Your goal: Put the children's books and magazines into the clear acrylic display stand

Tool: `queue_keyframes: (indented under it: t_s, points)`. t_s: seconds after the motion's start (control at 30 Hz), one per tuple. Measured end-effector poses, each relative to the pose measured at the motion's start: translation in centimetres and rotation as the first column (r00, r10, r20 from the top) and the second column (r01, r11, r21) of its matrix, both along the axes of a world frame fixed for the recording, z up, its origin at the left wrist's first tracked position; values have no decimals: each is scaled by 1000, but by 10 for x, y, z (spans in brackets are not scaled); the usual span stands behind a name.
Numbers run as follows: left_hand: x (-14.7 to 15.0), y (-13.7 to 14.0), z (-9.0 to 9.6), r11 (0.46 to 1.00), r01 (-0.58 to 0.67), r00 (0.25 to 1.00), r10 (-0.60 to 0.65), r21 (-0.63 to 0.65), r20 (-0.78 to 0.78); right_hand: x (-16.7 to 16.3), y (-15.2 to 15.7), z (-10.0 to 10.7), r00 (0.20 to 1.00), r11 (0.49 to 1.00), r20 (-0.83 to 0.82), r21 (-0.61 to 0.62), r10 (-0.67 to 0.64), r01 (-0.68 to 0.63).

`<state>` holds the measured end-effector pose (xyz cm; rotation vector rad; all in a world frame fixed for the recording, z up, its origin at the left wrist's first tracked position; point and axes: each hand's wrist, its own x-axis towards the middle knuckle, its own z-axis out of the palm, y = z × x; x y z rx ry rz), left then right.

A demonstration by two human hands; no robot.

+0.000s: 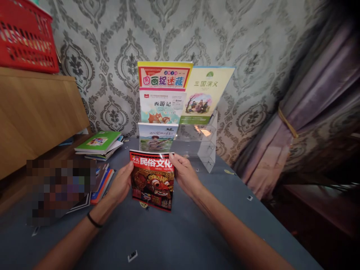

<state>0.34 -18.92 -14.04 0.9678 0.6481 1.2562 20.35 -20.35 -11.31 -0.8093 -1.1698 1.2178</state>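
Observation:
A red-and-black book with a carved mask on its cover is held upright between my two hands. My left hand grips its left edge, and my right hand grips the upper right edge, thumb on the cover. Directly behind it stands a clear tiered book rack. In the rack's left column are a yellow-topped book, a white book below it, and a blue-green book lower down. A pale yellow-green book leans in the upper right part.
On the left of the blue-grey tabletop lie a stack topped by a green book and several other books, partly blurred out. A wooden cabinet bears a red basket. A tied curtain hangs at the right.

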Motion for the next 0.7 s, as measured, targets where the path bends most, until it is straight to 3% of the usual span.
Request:
queue_keyframes:
  t_s: [0.13, 0.27, 0.5, 0.6, 0.7]
  points:
    - [1, -4, 3, 1000, -5, 1000, 6, 16, -21, -7, -1, -4, 990, 996, -137, -77, 28, -39]
    - [3, -4, 9, 993, -104, 994, 104, 60, 15, -7, -3, -3, 989, 998, -144, -47, 36, -43]
    - [8, -7, 10, 976, -204, 979, 203, 76, 20, -5, -7, -10, 970, 979, -161, -57, 183, -195]
    - [4, -9, 5, 979, -183, 983, 185, 93, -7, 2, -10, -12, 977, 980, -91, -31, 193, -196]
    - [-7, -12, 1, 985, -118, 986, 131, 124, -103, 17, -17, -12, 967, 974, 143, 56, 211, -221]
